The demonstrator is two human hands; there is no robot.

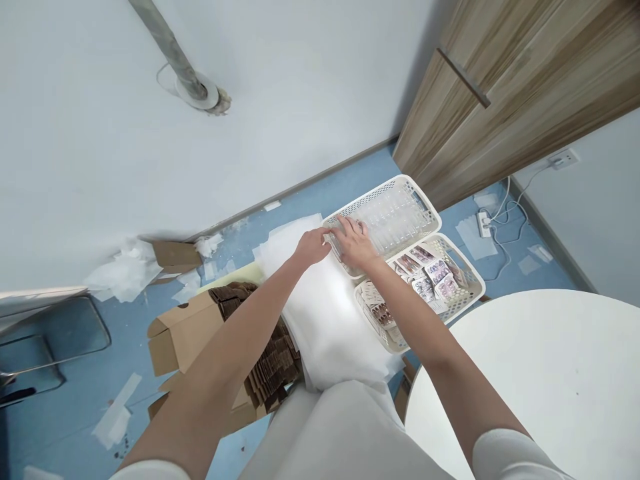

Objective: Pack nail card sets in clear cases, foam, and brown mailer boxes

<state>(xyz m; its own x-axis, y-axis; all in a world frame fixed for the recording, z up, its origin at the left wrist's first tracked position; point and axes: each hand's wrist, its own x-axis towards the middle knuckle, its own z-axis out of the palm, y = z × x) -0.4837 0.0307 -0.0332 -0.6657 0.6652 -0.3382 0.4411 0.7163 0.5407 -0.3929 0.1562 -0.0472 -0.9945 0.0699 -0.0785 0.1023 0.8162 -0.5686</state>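
Note:
My left hand [313, 246] is at the near-left end of a white plastic basket [429, 201], its fingers curled together. Whatever they may pinch is too small to make out. My right hand [357, 247] reaches into the same basket with its fingers spread, beside clear plastic pieces [393, 215] lying in rows. The two hands almost meet. Below my right forearm stands a second white basket [470, 293], holding several cards of what look like press-on nails [437, 271]. A stack of white sheets [320, 300] lies under my left wrist.
An opened cardboard box [193, 327] with folded brown cardboard [275, 363] stands at left. A round white table [530, 373] is at right. Behind the baskets rise a wall and a wooden cabinet [500, 87]. Paper scraps [117, 413] and a power strip [483, 224] lie on the blue floor.

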